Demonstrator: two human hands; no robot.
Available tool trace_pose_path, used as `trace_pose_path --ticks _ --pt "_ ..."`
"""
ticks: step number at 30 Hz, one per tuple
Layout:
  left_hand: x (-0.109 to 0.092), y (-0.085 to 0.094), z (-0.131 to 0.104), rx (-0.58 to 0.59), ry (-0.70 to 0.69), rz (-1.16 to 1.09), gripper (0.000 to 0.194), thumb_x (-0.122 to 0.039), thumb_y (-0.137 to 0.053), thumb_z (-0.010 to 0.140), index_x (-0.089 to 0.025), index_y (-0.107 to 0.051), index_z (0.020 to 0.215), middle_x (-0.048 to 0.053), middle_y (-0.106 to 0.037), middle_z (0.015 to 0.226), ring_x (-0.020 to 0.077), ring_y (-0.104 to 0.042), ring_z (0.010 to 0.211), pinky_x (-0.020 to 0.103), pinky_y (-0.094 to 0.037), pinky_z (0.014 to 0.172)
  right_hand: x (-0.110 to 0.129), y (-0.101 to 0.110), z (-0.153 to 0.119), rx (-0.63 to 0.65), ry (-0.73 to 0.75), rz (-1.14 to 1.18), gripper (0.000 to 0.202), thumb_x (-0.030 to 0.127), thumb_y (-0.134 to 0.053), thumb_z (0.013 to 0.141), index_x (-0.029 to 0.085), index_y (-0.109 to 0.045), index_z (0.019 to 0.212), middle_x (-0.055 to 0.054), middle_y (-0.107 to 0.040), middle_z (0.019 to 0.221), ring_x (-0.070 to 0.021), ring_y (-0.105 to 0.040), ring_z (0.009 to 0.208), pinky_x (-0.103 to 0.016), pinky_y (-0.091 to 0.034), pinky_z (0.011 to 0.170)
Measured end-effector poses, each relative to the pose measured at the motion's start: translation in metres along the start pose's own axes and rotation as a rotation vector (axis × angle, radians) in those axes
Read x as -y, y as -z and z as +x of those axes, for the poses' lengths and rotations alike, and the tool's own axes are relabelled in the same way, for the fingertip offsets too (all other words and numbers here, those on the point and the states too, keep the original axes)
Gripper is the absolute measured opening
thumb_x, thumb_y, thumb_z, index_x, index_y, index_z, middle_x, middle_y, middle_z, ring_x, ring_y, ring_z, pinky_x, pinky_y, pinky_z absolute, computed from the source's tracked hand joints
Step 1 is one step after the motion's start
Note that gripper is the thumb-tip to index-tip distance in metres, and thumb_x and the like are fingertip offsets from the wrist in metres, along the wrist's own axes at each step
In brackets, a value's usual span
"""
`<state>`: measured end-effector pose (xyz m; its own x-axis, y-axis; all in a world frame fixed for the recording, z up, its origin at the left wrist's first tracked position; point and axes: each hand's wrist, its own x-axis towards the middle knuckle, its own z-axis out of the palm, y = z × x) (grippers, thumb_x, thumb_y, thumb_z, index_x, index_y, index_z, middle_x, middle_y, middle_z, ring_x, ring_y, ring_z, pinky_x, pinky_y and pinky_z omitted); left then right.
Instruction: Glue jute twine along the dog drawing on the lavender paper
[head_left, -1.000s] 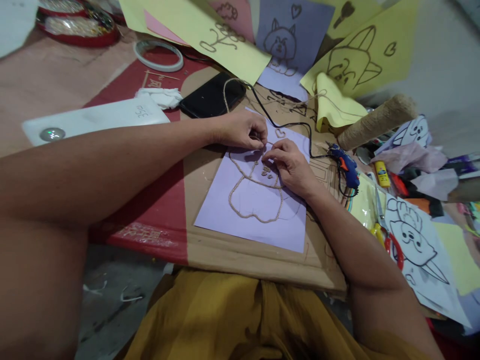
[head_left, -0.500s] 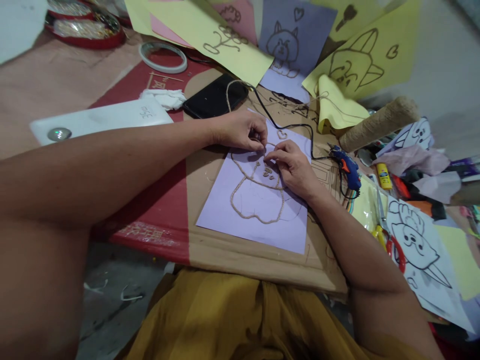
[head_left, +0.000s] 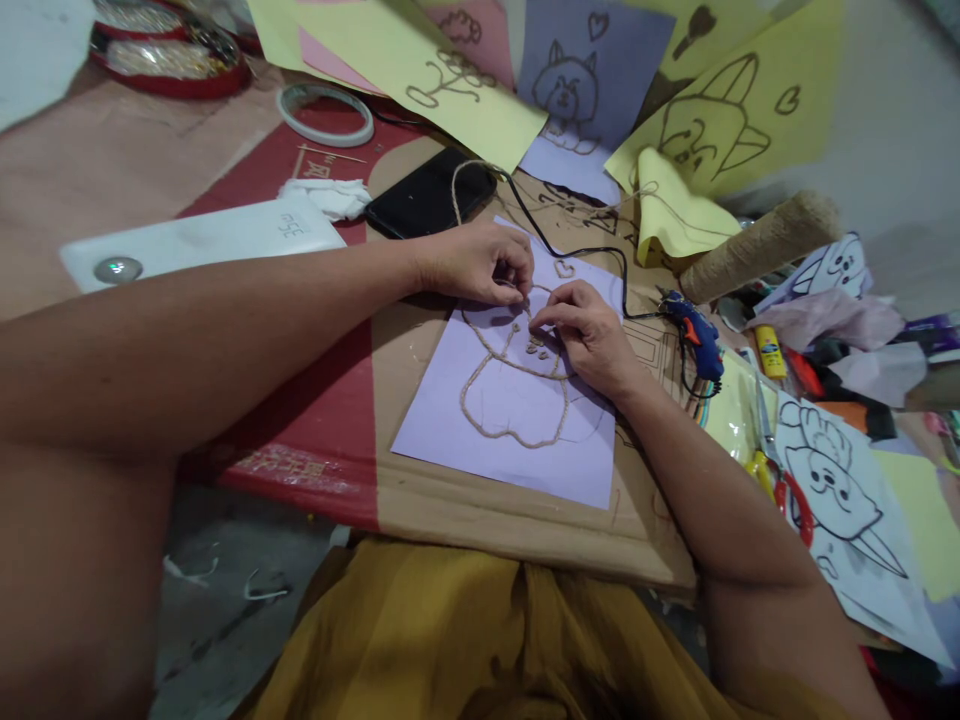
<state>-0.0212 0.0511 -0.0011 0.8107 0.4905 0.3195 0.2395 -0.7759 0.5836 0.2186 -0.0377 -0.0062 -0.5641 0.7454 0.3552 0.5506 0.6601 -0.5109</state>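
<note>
A purple sheet of paper (head_left: 450,425) lies on the cardboard, carrying an animal figure outlined in twine (head_left: 466,405) and a small twine heart (head_left: 564,269). Over the upper part of the figure, my left hand (head_left: 487,262) has its thumb and forefinger pinched together, close to the paper. Whatever sits between those fingertips is too small to make out, though a thin strand seems to show there. My right hand (head_left: 592,335) rests on the sheet's right side, fingers bent and tips pressed together beside the left fingertips. Its fingertips hide part of the figure's face.
A blue glue gun (head_left: 697,340) with a black cord lies right of the sheet, near a twine roll (head_left: 761,245). Behind are a black phone (head_left: 431,192), a tape roll (head_left: 326,113) and twine-decorated papers. Scissors (head_left: 791,505) and a glue stick (head_left: 769,352) lie right.
My right fingertips have shifted very slightly on the figure's face. The left hand keeps its pinch almost in place, and the sheet has not moved.
</note>
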Motion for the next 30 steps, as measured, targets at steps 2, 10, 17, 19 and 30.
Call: trace_pose_path --ticks 2,10,17,19,30 --pt "0.0 0.0 0.0 -0.002 -0.003 -0.01 0.013 -0.027 -0.072 0.082 -0.018 -0.081 0.086 0.007 -0.074 0.096 0.0157 -0.068 0.087 0.025 -0.047 0.078 0.0 0.0 0.0 -0.002 0.013 -0.007 0.037 0.003 -0.05 0.088 0.028 -0.078 0.091 -0.006 -0.062 0.102 -0.0216 -0.06 0.101 -0.042 -0.05 0.091" --pt "0.003 -0.001 0.0 0.006 -0.008 -0.009 0.012 -0.025 -0.071 0.081 -0.018 -0.081 0.086 0.007 -0.074 0.097 0.0162 -0.068 0.089 0.026 -0.048 0.081 0.001 0.001 -0.001 -0.042 0.024 0.02 0.043 0.0 -0.048 0.083 0.03 -0.076 0.096 -0.005 -0.062 0.102 -0.0222 -0.06 0.103 -0.044 -0.051 0.092" --pt "0.004 -0.002 0.0 0.001 -0.044 0.007 0.013 -0.026 -0.071 0.084 -0.017 -0.08 0.087 0.006 -0.074 0.097 0.0158 -0.068 0.089 0.026 -0.048 0.083 0.0 -0.001 -0.001 -0.029 0.095 -0.025 0.036 0.001 -0.05 0.087 0.026 -0.075 0.092 -0.006 -0.063 0.102 -0.0219 -0.059 0.103 -0.043 -0.051 0.092" --pt "0.006 -0.003 0.0 -0.011 -0.056 0.01 0.013 -0.025 -0.071 0.083 -0.018 -0.08 0.086 0.006 -0.074 0.096 0.0149 -0.068 0.088 0.025 -0.047 0.082 -0.001 -0.001 -0.002 -0.055 0.095 -0.012 0.037 0.0 -0.049 0.087 0.025 -0.074 0.095 -0.006 -0.062 0.103 -0.0212 -0.06 0.102 -0.041 -0.051 0.091" --pt "0.009 -0.004 0.001 -0.009 -0.058 0.008 0.011 -0.025 -0.071 0.084 -0.018 -0.08 0.086 0.005 -0.074 0.096 0.0152 -0.068 0.089 0.025 -0.048 0.082 -0.002 -0.003 -0.004 -0.029 0.117 -0.094 0.034 0.002 -0.049 0.088 0.026 -0.072 0.097 -0.007 -0.062 0.106 -0.0228 -0.058 0.106 -0.042 -0.051 0.092"
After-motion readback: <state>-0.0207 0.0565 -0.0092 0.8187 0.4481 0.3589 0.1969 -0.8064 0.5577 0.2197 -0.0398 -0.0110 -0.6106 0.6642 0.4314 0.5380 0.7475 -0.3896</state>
